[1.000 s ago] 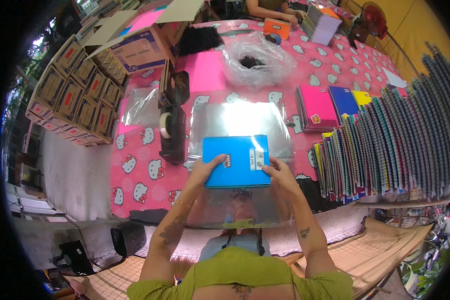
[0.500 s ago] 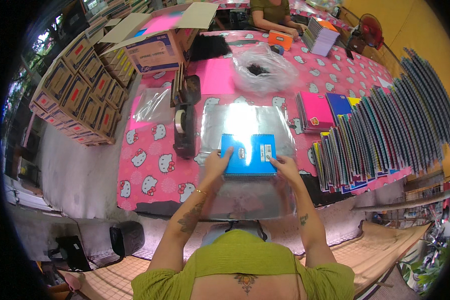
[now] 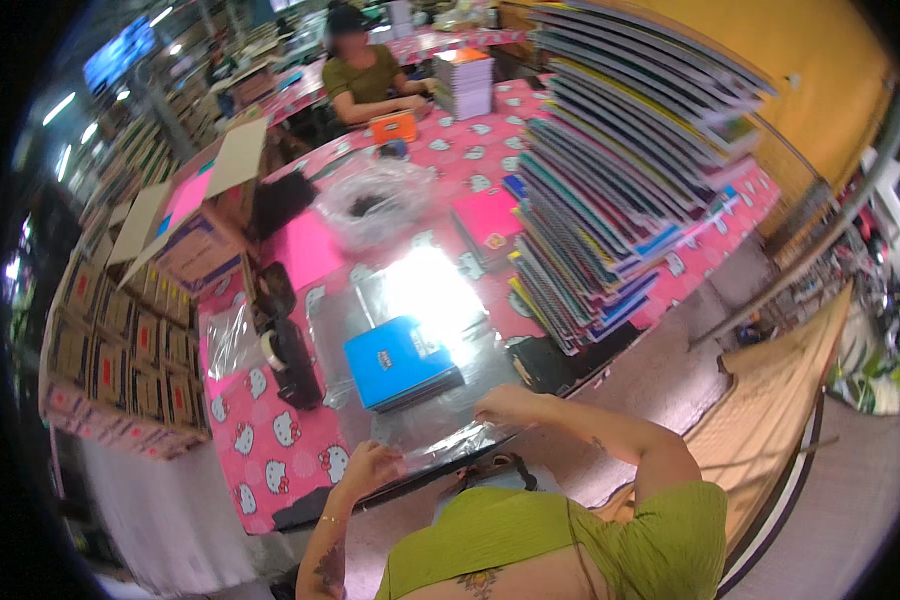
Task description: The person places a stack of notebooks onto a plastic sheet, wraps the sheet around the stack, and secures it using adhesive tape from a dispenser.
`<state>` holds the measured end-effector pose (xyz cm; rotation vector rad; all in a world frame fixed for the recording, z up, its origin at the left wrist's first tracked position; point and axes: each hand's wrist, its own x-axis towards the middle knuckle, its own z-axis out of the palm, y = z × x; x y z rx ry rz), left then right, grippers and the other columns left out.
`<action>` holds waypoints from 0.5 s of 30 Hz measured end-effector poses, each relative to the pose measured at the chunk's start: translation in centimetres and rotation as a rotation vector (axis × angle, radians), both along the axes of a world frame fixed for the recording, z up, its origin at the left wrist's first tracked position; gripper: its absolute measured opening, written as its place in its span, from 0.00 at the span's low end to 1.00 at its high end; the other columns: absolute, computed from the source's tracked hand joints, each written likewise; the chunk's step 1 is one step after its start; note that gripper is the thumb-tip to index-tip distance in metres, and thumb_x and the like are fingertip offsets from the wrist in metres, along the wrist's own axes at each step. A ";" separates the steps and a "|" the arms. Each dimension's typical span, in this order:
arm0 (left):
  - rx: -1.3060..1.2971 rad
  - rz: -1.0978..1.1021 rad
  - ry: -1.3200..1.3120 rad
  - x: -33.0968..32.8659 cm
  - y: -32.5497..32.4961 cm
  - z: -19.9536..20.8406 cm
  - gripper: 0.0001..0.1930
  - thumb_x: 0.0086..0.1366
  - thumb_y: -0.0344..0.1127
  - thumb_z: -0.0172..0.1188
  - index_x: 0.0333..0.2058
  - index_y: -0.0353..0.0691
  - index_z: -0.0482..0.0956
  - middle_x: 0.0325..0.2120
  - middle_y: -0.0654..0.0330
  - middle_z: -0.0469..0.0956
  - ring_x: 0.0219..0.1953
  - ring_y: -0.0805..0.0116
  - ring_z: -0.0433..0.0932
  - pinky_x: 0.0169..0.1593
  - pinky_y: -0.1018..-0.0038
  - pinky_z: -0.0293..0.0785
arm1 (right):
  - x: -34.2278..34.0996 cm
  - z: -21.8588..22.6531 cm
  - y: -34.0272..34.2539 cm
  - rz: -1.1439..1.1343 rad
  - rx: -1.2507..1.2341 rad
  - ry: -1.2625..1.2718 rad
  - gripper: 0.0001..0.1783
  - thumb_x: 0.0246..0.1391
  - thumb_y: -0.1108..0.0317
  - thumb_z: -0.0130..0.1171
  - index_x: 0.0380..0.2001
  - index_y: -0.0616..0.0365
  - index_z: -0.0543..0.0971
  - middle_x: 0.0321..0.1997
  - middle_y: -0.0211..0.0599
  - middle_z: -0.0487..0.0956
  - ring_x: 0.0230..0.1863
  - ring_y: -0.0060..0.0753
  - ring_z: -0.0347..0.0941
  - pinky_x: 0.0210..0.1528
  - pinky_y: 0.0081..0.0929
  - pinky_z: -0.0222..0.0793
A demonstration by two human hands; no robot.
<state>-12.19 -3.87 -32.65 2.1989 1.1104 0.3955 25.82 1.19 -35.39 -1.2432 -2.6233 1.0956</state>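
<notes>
Blue-covered, rectangular stack of notebooks (image 3: 398,364) on a clear plastic sheet, both hands at the near edge

The stack lies on the shiny clear plastic sheet (image 3: 430,425), near the front of the table (image 3: 275,445) with its pink, cartoon-printed cover; neither hand touches it. The left hand (image 3: 372,466) is at the sheet's near-left corner, its grip narrow, fingers bent; I cannot tell whether they pinch the plastic. The right hand (image 3: 515,404) sits near the sheet's right side, its grip curled nearly closed, the fingertips too hidden to show what they hold.

Left of the sheet stands a black tape dispenser (image 3: 295,368). Beyond the right hand rise long rows of wire-bound notebooks (image 3: 585,180). Across the table, a person in an olive top (image 3: 362,82) sits by an orange notebook (image 3: 393,126).
</notes>
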 end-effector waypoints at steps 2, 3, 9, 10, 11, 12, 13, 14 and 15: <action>0.110 0.022 0.108 1.9 -0.6 1.7 0.11 0.55 0.35 0.66 0.38 0.46 0.83 0.31 0.54 0.80 0.37 0.51 0.76 0.41 0.60 0.72 | 0.6 1.4 -0.6 -0.013 0.020 0.060 0.13 0.57 0.58 0.57 0.39 0.54 0.78 0.37 0.42 0.80 0.42 0.51 0.76 0.45 0.44 0.70; 0.124 0.043 0.118 1.5 -0.6 0.6 0.10 0.56 0.34 0.66 0.38 0.45 0.83 0.30 0.53 0.80 0.36 0.51 0.76 0.40 0.60 0.72 | 0.6 2.2 -1.0 -0.011 0.032 0.091 0.14 0.58 0.56 0.56 0.40 0.55 0.77 0.37 0.43 0.80 0.41 0.52 0.76 0.44 0.45 0.70; 0.053 0.296 0.148 3.8 -1.0 0.0 0.13 0.59 0.34 0.60 0.43 0.40 0.77 0.27 0.49 0.79 0.33 0.47 0.78 0.38 0.56 0.71 | 0.0 3.0 -1.6 -0.015 0.253 0.072 0.14 0.54 0.58 0.57 0.39 0.54 0.78 0.39 0.46 0.80 0.41 0.52 0.78 0.42 0.47 0.71; 0.130 0.229 0.135 4.2 -1.1 0.3 0.12 0.60 0.35 0.60 0.42 0.40 0.78 0.27 0.49 0.78 0.33 0.47 0.78 0.37 0.56 0.71 | 0.8 2.6 -1.6 0.014 0.244 0.022 0.14 0.54 0.58 0.58 0.39 0.54 0.78 0.39 0.46 0.80 0.42 0.52 0.78 0.42 0.47 0.72; 0.203 0.198 0.129 3.6 -2.0 0.6 0.11 0.60 0.35 0.60 0.41 0.39 0.78 0.26 0.49 0.78 0.32 0.47 0.78 0.36 0.56 0.71 | 0.5 5.6 -1.8 -0.063 -0.029 0.001 0.13 0.52 0.60 0.59 0.37 0.55 0.77 0.39 0.45 0.80 0.41 0.52 0.77 0.41 0.46 0.71; 0.276 0.159 0.120 3.1 -2.6 0.5 0.10 0.61 0.35 0.60 0.40 0.39 0.79 0.26 0.49 0.78 0.32 0.48 0.78 0.36 0.57 0.71 | 0.4 9.2 -2.1 -0.178 -0.272 -0.042 0.12 0.51 0.61 0.60 0.35 0.56 0.76 0.38 0.44 0.79 0.41 0.51 0.77 0.41 0.45 0.71; 0.196 0.195 0.076 2.9 -2.3 0.4 0.10 0.60 0.35 0.61 0.39 0.38 0.79 0.26 0.49 0.78 0.32 0.48 0.78 0.36 0.58 0.72 | 1.2 8.1 -1.6 -0.110 -0.187 -0.071 0.12 0.51 0.61 0.60 0.34 0.57 0.75 0.38 0.44 0.79 0.41 0.49 0.76 0.40 0.43 0.71; 0.111 0.240 0.038 1.9 -2.1 -0.3 0.09 0.60 0.35 0.61 0.37 0.38 0.79 0.26 0.50 0.79 0.32 0.48 0.78 0.36 0.59 0.72 | 1.5 7.4 -1.3 -0.032 -0.107 -0.096 0.12 0.52 0.60 0.59 0.34 0.57 0.75 0.38 0.43 0.78 0.41 0.47 0.76 0.39 0.41 0.70; 0.019 0.285 0.001 1.6 -2.3 -0.6 0.09 0.60 0.35 0.62 0.36 0.38 0.80 0.26 0.50 0.79 0.32 0.49 0.78 0.36 0.60 0.73 | 1.2 7.1 -1.3 -0.032 -0.013 -0.026 0.12 0.51 0.61 0.60 0.34 0.57 0.76 0.38 0.44 0.79 0.41 0.49 0.76 0.41 0.43 0.71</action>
